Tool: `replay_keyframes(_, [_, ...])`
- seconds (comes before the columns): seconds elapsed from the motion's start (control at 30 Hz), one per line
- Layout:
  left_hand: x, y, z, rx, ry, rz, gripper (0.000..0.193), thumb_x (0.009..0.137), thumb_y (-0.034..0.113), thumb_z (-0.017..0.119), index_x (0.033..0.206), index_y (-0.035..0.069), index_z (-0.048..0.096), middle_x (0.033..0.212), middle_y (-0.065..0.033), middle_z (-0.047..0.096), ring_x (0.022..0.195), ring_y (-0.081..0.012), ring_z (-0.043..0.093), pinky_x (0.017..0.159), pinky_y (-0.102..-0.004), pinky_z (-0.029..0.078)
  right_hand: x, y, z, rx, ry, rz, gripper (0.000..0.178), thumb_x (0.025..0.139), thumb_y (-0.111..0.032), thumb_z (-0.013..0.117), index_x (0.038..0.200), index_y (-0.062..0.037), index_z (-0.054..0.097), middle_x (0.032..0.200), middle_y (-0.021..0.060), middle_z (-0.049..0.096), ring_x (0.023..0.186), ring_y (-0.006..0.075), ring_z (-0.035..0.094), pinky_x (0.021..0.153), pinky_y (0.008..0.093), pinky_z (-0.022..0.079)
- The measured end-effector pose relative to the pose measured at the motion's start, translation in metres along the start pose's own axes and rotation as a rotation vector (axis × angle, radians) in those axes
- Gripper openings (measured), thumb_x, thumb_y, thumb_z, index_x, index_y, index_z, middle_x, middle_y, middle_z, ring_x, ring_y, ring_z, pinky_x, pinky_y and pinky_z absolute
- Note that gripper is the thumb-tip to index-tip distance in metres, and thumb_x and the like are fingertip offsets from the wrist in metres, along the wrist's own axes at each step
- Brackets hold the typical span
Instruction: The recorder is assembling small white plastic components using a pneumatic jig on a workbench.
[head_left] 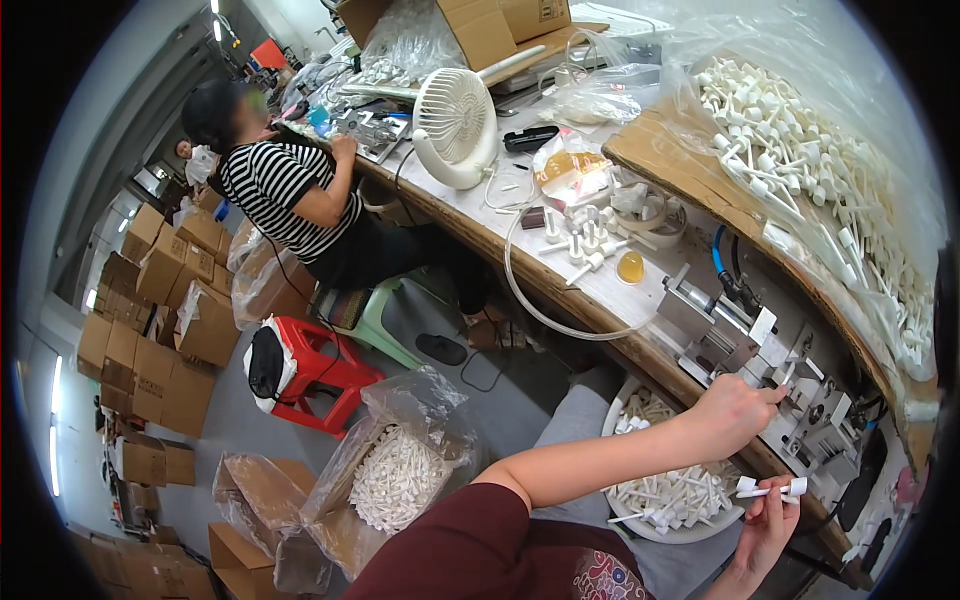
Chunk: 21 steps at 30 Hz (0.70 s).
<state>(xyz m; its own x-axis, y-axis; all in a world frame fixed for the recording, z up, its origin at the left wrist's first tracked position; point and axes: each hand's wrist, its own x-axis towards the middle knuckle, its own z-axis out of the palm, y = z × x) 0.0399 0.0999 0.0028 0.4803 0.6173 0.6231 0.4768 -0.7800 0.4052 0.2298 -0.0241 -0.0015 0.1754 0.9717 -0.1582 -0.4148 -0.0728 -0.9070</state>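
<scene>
My left hand (735, 412) reaches over the metal fixture (822, 432) on the bench, its fingers curled and pinched at a small white plastic stem (788, 372). Whether that stem rests in the fixture, I cannot tell. Lower down, close to the bench edge, my right hand (768, 525) grips a few white plastic stems with round caps (772, 489) between thumb and fingers. Beneath my left forearm, a white basin (690, 534) full of similar white capped stems sits by my lap. A clamp-like metal device with a cylinder (712, 318) adjoins the fixture, with blue tubing behind it.
A cardboard tray (660, 150) heaped with white stems (800, 140) borders the bench's far side. Left along the bench are a white fan (455, 125), some upright white parts (590, 240) and a yellow lump (630, 267). A co-worker (290, 185) sits beyond a red stool (325, 375).
</scene>
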Motion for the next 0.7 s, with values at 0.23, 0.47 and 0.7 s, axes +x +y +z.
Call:
replay_keyframes(0.23, [-0.005, 0.003, -0.005, -0.078, -0.043, -0.039, 0.013, 0.072, 0.011, 0.069, 0.078, 0.0, 0.066, 0.118, -0.0175, 0.07, 0.068, -0.0315, 0.071, 0.063, -0.0405, 0.056, 0.0, 0.001, -0.002, -0.005, -0.037, -0.035, 0.016, 0.1, -0.012, 0.062, 0.11, -0.0015, 0.056, 0.096, 0.0077, 0.061, 0.063, 0.0041, 0.051, 0.055, 0.0167, 0.042])
replay_keyframes(0.47, [-0.037, 0.022, -0.047, -0.312, -0.378, -0.055, 0.032, 0.072, 0.013, 0.076, 0.099, -0.002, 0.07, 0.113, -0.0113, 0.069, 0.091, -0.031, 0.07, 0.075, -0.042, 0.056, 0.001, -0.002, -0.007, 0.065, 0.074, -0.079, 0.017, 0.099, -0.01, 0.062, 0.11, -0.0008, 0.054, 0.094, 0.0083, 0.06, 0.06, 0.0051, 0.049, 0.052, 0.0176, 0.038])
replay_keyframes(0.7, [-0.042, 0.042, -0.05, -1.066, -0.263, -0.348, 0.047, 0.074, 0.008, 0.08, 0.119, 0.001, 0.068, 0.108, -0.0145, 0.069, 0.093, -0.0277, 0.07, 0.076, -0.0359, 0.058, 0.006, -0.001, 0.003, 0.241, -0.082, 0.003, 0.015, 0.102, -0.011, 0.058, 0.11, -0.0008, 0.051, 0.094, 0.0065, 0.056, 0.061, 0.0027, 0.046, 0.052, 0.0167, 0.037])
